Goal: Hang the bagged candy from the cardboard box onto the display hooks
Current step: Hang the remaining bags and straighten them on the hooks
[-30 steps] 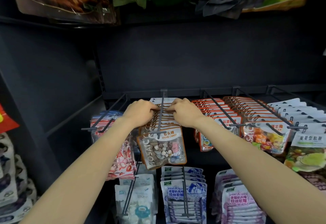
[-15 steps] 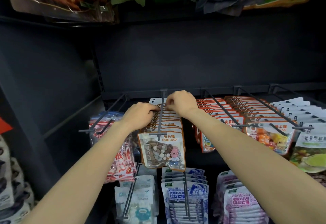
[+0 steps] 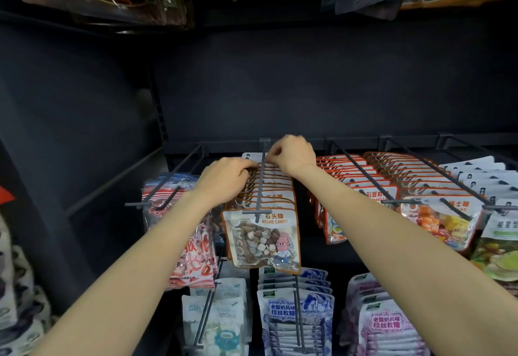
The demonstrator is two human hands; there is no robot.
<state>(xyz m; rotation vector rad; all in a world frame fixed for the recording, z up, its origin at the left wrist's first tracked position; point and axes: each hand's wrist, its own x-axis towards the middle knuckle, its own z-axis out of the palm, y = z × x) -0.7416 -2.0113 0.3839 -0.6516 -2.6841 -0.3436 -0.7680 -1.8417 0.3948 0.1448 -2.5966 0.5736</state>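
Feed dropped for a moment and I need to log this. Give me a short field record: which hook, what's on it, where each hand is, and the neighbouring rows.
hook in use: centre display hook, grey bar with a crosspiece at its front end
stock on it: stone candy bags, a full row, front bag hanging straight
left hand: on the bag tops left of the bar, toward the back
right hand: at the bar's rear end, fingers pinched on a bag top
left neighbour: red-and-white bags
right neighbour: orange-trimmed bags
cardboard box: not in view

Stone candy bags (image 3: 263,236), clear-fronted, orange-edged, hang upright, apparently packed along the display hook (image 3: 260,184).
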